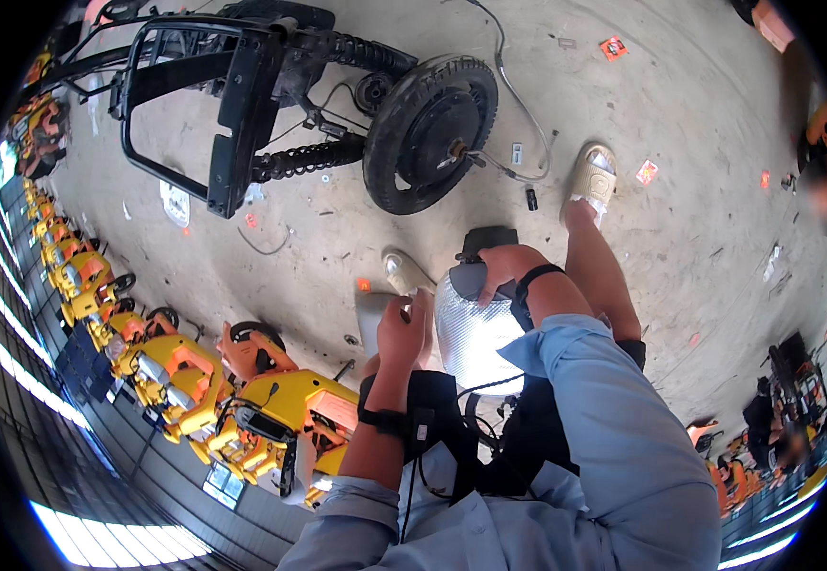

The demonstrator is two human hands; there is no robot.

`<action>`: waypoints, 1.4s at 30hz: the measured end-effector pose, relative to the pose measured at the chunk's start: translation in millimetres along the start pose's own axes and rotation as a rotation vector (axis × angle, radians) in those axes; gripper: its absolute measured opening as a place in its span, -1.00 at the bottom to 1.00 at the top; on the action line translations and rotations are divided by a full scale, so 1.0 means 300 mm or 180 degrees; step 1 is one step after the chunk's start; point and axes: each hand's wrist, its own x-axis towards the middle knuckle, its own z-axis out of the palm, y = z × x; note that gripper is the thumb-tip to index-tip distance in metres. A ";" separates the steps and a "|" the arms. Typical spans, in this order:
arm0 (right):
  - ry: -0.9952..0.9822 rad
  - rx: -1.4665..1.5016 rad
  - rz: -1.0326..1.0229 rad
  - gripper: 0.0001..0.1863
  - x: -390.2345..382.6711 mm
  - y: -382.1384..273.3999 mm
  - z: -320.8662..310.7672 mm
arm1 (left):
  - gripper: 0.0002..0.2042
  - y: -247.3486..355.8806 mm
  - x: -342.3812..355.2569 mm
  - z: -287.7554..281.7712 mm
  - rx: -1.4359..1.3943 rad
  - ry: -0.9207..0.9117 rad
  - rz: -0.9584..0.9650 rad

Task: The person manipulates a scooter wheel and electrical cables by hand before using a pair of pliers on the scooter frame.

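Observation:
Between my legs is a shiny silver, finely textured piece (475, 333) with a dark grey part (470, 280) at its far end. My right hand (516, 269) is closed on the dark grey part, its fingers bent over the edge. Just left of the silver piece, my left hand (402, 331) is curled with the fingers pressed together. Something small and dark shows at its fingertips, too small to name. A light grey panel (369, 319) is partly visible behind the left hand; whether they touch I cannot tell.
Ahead on the concrete floor lies a black vehicle frame (232, 124) with springs, a wheel (432, 133) and a trailing cable (539, 128). Yellow and orange scooters (180, 376) line the left side. A small black part (531, 199) lies near my right sandal (592, 171).

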 end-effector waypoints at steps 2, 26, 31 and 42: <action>0.0196 -0.0017 0.0012 0.08 0.018 0.006 0.036 | -0.70 -0.059 0.040 0.047 -0.0125 -0.0208 -0.0002; 0.0645 0.0370 -0.0152 0.07 -0.087 0.185 0.288 | -0.76 -0.696 -0.122 0.622 -0.2881 -0.0467 -0.1829; 0.0456 0.0836 0.0127 0.12 -0.094 0.316 0.128 | -0.58 -0.704 -0.110 0.690 -0.3749 -0.0065 -0.2355; -0.0265 0.1775 0.0318 0.08 -0.063 0.338 0.110 | -0.48 -0.461 -0.161 0.532 -0.4876 -0.1283 -0.2565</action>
